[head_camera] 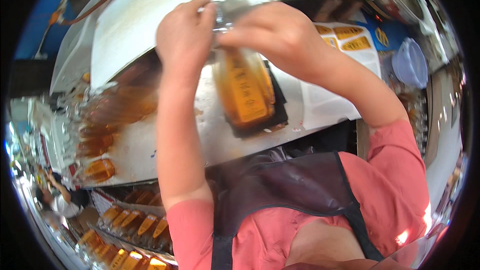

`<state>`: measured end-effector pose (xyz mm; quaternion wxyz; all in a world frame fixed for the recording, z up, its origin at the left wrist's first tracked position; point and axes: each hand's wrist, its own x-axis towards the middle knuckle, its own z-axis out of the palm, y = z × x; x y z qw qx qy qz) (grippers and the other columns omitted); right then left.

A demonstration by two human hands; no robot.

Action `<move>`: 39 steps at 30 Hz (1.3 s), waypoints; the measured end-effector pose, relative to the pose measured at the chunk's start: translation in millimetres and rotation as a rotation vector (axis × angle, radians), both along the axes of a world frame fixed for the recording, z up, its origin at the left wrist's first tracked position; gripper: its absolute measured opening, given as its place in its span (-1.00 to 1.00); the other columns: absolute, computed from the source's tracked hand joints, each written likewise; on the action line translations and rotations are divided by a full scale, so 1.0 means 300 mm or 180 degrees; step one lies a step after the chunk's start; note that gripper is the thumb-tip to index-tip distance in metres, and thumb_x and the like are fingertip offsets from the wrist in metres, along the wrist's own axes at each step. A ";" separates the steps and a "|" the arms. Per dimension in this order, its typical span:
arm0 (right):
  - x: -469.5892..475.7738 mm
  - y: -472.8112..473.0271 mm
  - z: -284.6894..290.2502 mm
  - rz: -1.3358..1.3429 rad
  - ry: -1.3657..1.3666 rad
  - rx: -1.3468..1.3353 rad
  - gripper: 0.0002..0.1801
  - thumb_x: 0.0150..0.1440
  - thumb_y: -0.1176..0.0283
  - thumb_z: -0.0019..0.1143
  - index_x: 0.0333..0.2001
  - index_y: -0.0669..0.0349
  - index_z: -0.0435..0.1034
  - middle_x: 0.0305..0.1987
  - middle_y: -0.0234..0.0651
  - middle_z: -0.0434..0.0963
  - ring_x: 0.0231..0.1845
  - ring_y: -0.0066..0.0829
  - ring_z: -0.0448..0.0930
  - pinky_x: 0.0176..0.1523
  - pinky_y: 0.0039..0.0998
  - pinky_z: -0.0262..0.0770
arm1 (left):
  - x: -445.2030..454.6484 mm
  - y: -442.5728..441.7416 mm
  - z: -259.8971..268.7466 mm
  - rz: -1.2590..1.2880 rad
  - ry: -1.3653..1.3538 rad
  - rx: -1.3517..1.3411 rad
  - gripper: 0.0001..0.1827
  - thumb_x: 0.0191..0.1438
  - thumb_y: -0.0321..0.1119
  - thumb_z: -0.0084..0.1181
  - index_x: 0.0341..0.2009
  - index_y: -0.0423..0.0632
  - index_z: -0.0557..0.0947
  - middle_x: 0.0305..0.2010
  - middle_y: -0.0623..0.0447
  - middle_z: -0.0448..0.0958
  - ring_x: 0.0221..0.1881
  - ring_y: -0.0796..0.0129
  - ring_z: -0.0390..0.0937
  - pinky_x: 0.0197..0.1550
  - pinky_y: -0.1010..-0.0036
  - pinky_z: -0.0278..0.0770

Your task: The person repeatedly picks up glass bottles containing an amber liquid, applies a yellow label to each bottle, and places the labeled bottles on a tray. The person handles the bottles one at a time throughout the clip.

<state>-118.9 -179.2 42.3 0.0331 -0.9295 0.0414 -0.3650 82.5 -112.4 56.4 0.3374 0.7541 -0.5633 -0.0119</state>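
Before me is a bottle (245, 93) of amber liquid with an orange label that bears writing. Its base end is over a black pad (281, 108) on the metal table (210, 135), and its neck end points away from me. My left hand (184, 32) is closed around the neck end, by a shiny clear or silvery piece (224, 18) whose exact kind is blurred. From the other side, the fingers of my right hand (275, 32) grip the neck just below that piece. Both hands partly hide the bottle's top.
More amber bottles (97, 146) lie at the table's left. Crates of labelled bottles (131, 221) are below. Sheets of orange labels (350, 37) lie right of my right hand, near a lilac bucket (410, 63). A white panel (150, 26) spans the far side. Another person (63, 198) is at far left.
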 end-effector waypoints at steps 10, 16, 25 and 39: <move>-0.054 0.247 0.129 0.0639 -0.0023 0.0155 -0.60 -0.05 0.48 0.31 -0.06 0.14 0.61 -0.19 -0.32 0.62 -0.24 -0.30 0.65 -0.22 -0.35 0.55 | -0.015 0.115 0.044 -0.0044 0.1444 -0.0334 -0.64 0.13 -0.04 0.30 -0.27 -0.12 0.71 -0.35 -0.07 0.69 -0.29 0.09 0.65 -0.14 0.25 0.59; -0.146 0.366 0.019 0.1541 0.0281 -0.0366 -0.65 0.01 0.53 0.27 -0.06 0.12 0.60 -0.11 -0.24 0.63 -0.15 -0.31 0.67 -0.13 -0.32 0.62 | 0.015 0.313 0.054 0.0298 0.2887 -0.0637 -0.69 0.17 -0.19 0.34 -0.38 -0.15 0.59 -0.51 0.15 0.51 -0.45 0.51 0.37 -0.36 0.47 0.38; -0.426 0.216 -0.036 -0.0839 -0.0821 0.3175 -0.65 0.33 0.58 0.10 0.19 0.22 0.46 -0.03 -0.39 0.62 -0.04 -0.61 0.60 0.08 -0.55 0.50 | 0.161 0.767 0.128 0.0960 0.1967 -0.2101 -0.89 0.27 -0.35 0.31 -0.28 -0.08 0.68 -0.28 0.14 0.65 -0.25 0.54 0.53 -0.14 0.58 0.46; -1.691 0.318 -0.188 -0.4911 -0.1749 0.3530 -0.73 0.28 0.32 0.04 -0.09 0.27 0.51 -0.29 -0.11 0.67 -0.49 -0.34 0.63 -0.51 -0.31 0.45 | 0.970 1.244 0.010 0.3952 -0.1466 0.0713 -0.53 0.35 0.09 0.12 0.08 -0.01 0.70 0.02 -0.05 0.72 -0.05 0.03 0.66 0.01 0.26 0.57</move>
